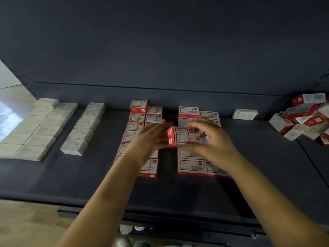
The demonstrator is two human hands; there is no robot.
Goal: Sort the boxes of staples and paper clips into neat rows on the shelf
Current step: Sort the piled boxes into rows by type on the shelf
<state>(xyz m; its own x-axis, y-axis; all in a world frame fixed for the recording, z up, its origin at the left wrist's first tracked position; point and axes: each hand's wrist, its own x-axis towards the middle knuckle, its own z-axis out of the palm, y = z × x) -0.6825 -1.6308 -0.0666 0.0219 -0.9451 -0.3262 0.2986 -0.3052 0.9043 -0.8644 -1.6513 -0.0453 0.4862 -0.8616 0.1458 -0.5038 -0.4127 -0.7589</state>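
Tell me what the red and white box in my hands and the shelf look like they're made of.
The box looks like thin printed cardboard: crisp folded edges, flat red-and-white faces, slight sheen. The right hand holds it; the left hand is beside it. The shelf looks like dark painted metal, matte and smooth with a thin front lip, though coated board is possible.

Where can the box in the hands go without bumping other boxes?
The dark shelf is bare between the right red-and-white rows and the jumbled pile, and along the front edge. A gap runs between the white rows and the left red rows. The pile is crowded.
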